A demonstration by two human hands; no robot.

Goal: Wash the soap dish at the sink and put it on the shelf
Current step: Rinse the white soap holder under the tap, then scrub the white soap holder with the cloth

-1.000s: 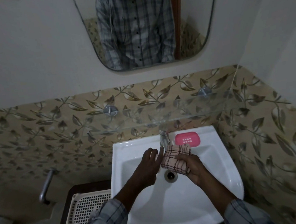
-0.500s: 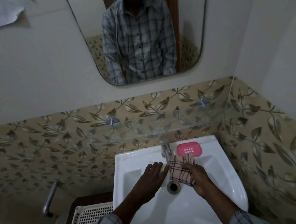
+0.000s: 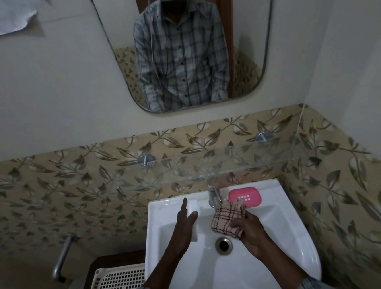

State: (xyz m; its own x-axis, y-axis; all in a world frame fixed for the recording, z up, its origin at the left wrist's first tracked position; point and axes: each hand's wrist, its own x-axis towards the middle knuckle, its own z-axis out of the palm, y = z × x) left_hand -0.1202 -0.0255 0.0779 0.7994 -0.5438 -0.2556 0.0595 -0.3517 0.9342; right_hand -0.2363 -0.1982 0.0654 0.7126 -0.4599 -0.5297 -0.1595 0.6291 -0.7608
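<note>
My right hand [image 3: 249, 230] grips the checked cloth [image 3: 227, 220]; my left hand [image 3: 183, 226] is flat and empty. The pink soap dish [image 3: 244, 197] sits on the sink [image 3: 271, 189] rim just behind the cloth, so I'd lift it left-handed and scrub.

A: Back rim of the sink [image 3: 293, 232]?
B: One tap [image 3: 213, 194], centred; soap dish [image 3: 244, 197] just right of it.
A: Basin?
B: One drain [image 3: 223, 245], middle.
A: Above?
B: One shelf [image 3: 233, 161] on the wall; mirror [image 3: 245, 46] over it.
A: Left of sink?
B: One basket [image 3: 119, 288], lower.
</note>
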